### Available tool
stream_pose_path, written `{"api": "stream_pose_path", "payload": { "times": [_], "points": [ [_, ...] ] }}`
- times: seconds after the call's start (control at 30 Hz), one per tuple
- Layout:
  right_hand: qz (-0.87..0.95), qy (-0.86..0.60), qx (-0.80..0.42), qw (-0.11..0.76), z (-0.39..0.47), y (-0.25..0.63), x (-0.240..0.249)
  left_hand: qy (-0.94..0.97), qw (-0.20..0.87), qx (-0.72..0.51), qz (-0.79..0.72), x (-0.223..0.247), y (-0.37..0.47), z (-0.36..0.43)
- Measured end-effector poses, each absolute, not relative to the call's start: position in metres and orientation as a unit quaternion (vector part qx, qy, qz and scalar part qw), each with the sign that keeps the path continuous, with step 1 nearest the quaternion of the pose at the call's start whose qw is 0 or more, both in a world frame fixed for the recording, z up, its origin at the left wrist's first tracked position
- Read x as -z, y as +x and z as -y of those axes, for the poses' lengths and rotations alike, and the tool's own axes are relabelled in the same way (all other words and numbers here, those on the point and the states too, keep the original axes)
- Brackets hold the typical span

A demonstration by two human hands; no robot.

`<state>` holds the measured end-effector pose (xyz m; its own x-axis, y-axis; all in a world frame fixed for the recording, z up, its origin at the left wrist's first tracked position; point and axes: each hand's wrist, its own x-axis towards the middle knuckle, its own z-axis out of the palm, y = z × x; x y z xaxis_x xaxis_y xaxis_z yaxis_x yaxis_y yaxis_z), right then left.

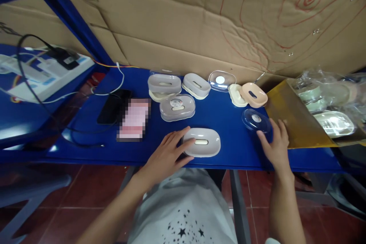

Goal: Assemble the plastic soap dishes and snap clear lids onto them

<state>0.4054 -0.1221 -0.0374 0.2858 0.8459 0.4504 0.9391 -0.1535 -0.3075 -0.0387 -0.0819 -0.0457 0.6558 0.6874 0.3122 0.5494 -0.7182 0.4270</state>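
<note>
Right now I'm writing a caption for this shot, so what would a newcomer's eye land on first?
Probably the bright blue tabletop with oval plastic soap dishes spread across it. At the front edge, the left hand rests on a grey oval soap dish, while the right hand touches a clear oval plastic lid further right. Behind everything, creased brown cardboard with red scribbled lines fills the background.

Readable text: you have none to read anywhere in this view.
Round stickers: the ones on the clear lid (177, 107) and the far clear lid (221, 80) are too small for you to make out.
Pink card (134, 119): blurred out.
</note>
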Motion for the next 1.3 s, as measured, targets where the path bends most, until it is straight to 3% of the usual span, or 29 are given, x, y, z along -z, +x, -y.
{"api": "stream_pose_path", "payload": {
  "times": [0.13, 0.37, 0.53, 0.67, 0.97, 1.3],
  "points": [
    [0.675, -0.714, 0.02, 0.182, 0.09, 0.402, 0.034, 0.9, 0.141, -0.229, -0.344, 0.045, -0.039, 0.082],
    [0.766, -0.607, -0.049, 0.206, 0.078, 0.338, 0.032, 0.892, 0.169, -0.231, -0.351, 0.043, -0.038, 0.082],
    [0.765, -0.557, -0.12, 0.3, 0.089, 0.297, 0.014, 0.877, 0.205, -0.241, -0.362, 0.043, -0.038, 0.081],
    [0.839, -0.452, -0.177, 0.245, 0.1, 0.267, 0.003, 0.87, 0.215, -0.252, -0.364, 0.046, -0.038, 0.08],
    [0.898, -0.395, -0.089, 0.171, 0.111, 0.243, 0.011, 0.874, 0.217, -0.241, -0.362, 0.046, -0.039, 0.081],
    [0.899, -0.398, -0.07, 0.17, 0.108, 0.246, 0.019, 0.875, 0.21, -0.226, -0.373, 0.049, -0.04, 0.081]
  ]
}}
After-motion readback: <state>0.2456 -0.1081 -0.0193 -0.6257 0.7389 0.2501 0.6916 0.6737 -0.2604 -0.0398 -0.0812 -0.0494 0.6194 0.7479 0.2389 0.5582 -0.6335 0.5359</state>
